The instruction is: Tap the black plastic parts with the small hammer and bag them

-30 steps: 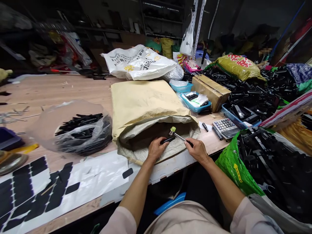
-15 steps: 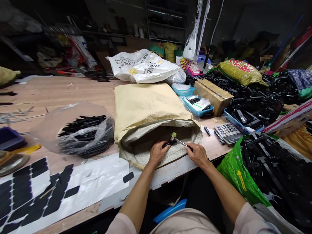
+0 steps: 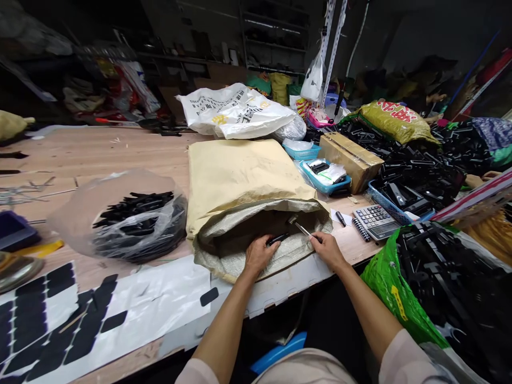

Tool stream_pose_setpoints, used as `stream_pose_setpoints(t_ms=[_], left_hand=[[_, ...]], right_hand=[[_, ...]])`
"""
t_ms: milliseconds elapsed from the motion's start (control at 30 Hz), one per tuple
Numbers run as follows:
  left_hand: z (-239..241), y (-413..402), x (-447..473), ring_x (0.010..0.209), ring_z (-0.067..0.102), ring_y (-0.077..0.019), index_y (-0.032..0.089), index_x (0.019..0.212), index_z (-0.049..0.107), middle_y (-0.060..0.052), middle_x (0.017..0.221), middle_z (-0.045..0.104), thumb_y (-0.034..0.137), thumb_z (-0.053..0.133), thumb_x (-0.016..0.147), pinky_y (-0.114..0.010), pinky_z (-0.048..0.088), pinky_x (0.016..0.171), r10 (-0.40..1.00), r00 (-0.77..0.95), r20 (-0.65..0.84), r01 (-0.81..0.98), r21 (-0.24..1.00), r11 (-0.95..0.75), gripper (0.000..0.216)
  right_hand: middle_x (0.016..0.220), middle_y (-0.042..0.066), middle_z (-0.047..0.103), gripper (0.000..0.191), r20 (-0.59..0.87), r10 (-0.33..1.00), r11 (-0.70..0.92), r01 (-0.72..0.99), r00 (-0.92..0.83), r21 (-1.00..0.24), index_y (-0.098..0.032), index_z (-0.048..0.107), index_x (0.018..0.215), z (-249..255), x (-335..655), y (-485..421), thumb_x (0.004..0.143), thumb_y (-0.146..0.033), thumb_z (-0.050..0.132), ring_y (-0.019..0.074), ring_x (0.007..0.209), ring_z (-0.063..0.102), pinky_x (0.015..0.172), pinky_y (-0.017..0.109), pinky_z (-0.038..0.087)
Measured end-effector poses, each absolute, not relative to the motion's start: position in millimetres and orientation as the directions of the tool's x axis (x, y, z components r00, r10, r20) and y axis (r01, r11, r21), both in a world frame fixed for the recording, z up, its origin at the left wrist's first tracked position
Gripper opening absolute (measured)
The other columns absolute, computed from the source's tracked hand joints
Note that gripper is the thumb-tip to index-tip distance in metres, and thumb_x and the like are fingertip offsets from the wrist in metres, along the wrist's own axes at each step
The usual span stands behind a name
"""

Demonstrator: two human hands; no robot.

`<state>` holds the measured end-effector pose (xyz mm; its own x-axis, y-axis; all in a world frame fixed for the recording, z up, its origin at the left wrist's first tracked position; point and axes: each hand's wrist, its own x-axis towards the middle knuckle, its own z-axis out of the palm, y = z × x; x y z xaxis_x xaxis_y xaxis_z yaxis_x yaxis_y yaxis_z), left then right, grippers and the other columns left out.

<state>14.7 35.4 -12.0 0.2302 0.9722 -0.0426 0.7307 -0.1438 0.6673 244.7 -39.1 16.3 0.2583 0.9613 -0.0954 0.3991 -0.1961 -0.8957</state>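
A large tan sack (image 3: 244,168) lies on the bench, its mouth gaping toward me and showing a pale woven lining. Over the lower lip of that mouth, my left hand (image 3: 259,255) is closed on a slim black piece (image 3: 279,239), whose exact kind I cannot make out. To its right, my right hand (image 3: 327,248) grips the black handle of a small hammer (image 3: 304,230) with a shiny metal shaft. The hammer's head points up and left into the sack's shadowed opening, apart from the black piece.
Left of the sack, a clear plastic bag (image 3: 160,229) holds black strips. Black patches (image 3: 30,304) lie on white sheeting. To the right are a calculator (image 3: 376,221), a blue basket (image 3: 328,184), a cardboard box (image 3: 350,157) and a green bag (image 3: 386,277) full of black parts.
The hammer's head has moved off the black piece, up and right into the sack's opening. My right hand has shifted slightly right; my left hand still holds the black piece.
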Motion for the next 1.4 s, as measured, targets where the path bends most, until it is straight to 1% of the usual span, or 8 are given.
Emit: stream_pose_setpoints(t_ms=[133,400,600,833,1000,1133,1267,1400], left_hand=[[-9,38,13,0.089,0.065,-0.0215,0.02,0.106,0.072,-0.006,0.097,0.073,0.044,0.057,0.088,-0.029,0.046,0.076,0.963,0.271,0.015,0.693,0.691,-0.206,0.033],[6,-59,-3,0.087,0.065,-0.0218,0.025,0.106,0.068,-0.007,0.097,0.072,0.051,0.048,0.091,-0.034,0.05,0.082,0.861,0.473,0.186,0.442,0.796,-0.414,0.036],[-28,-141,-8,0.072,0.067,-0.0226,0.027,0.112,0.07,-0.009,0.08,0.072,0.044,0.044,0.097,-0.041,0.049,0.08,0.694,0.72,0.001,0.535,0.637,-0.556,0.034],[-63,-148,2,0.087,0.073,-0.0293,0.027,0.127,0.064,-0.014,0.095,0.076,0.039,0.037,0.098,-0.043,0.051,0.085,0.759,0.605,-0.24,0.752,0.487,-0.445,0.041],[-81,-146,-7,0.097,0.071,-0.0314,0.026,0.117,0.068,-0.013,0.098,0.075,0.036,0.04,0.097,-0.038,0.051,0.08,0.809,0.369,-0.458,0.916,0.329,-0.231,0.036],[-48,-143,0,0.086,0.07,-0.0263,0.025,0.12,0.068,-0.006,0.085,0.074,0.047,0.057,0.087,-0.032,0.049,0.074,0.726,0.483,-0.49,0.829,0.523,-0.199,0.041],[14,-95,24,0.06,0.06,-0.0159,0.023,0.106,0.074,0.001,0.067,0.067,0.059,0.056,0.086,-0.025,0.042,0.057,0.626,0.695,-0.353,0.559,0.813,-0.163,0.045],[43,11,48,0.068,0.062,-0.018,0.015,0.096,0.074,-0.005,0.074,0.069,0.049,0.053,0.091,-0.027,0.042,0.062,0.941,0.338,0.015,0.629,0.741,-0.237,0.04]], right_hand=[[0.052,-0.004,0.055,0.036,-0.258,0.937,-0.315,0.246,0.235,-0.917,-0.016,0.064,0.081,13,256,-24,0.087,-0.049,0.052,0.008,0.033,0.04,0.032,0.019,0.03],[0.05,-0.005,0.054,0.035,-0.317,0.923,-0.344,0.1,0.217,-0.934,-0.015,0.063,0.08,6,262,-18,0.088,-0.048,0.056,0.0055,0.031,0.04,0.028,0.015,0.028],[0.05,-0.006,0.055,0.035,-0.315,0.924,-0.339,0.085,0.215,-0.937,-0.015,0.064,0.08,0,264,-17,0.087,-0.049,0.06,0.0051,0.031,0.041,0.028,0.014,0.028],[0.048,-0.006,0.053,0.033,-0.307,0.922,-0.335,0.091,0.235,-0.938,-0.016,0.063,0.079,5,260,-20,0.088,-0.047,0.059,0.0057,0.03,0.04,0.027,0.015,0.027],[0.048,-0.006,0.054,0.033,-0.302,0.923,-0.33,0.088,0.238,-0.94,-0.016,0.063,0.079,4,259,-21,0.088,-0.047,0.06,0.0056,0.03,0.04,0.028,0.015,0.027],[0.048,-0.006,0.055,0.032,-0.304,0.924,-0.33,0.084,0.231,-0.94,-0.016,0.064,0.079,1,261,-20,0.088,-0.047,0.06,0.0059,0.031,0.04,0.028,0.016,0.028],[0.048,-0.006,0.055,0.032,-0.307,0.924,-0.332,0.08,0.228,-0.94,-0.016,0.064,0.079,0,261,-19,0.088,-0.046,0.059,0.006,0.031,0.041,0.028,0.016,0.029],[0.047,-0.006,0.054,0.03,-0.32,0.916,-0.347,0.076,0.241,-0.935,-0.017,0.063,0.077,3,258,-19,0.09,-0.044,0.057,0.006,0.03,0.041,0.028,0.016,0.028]])
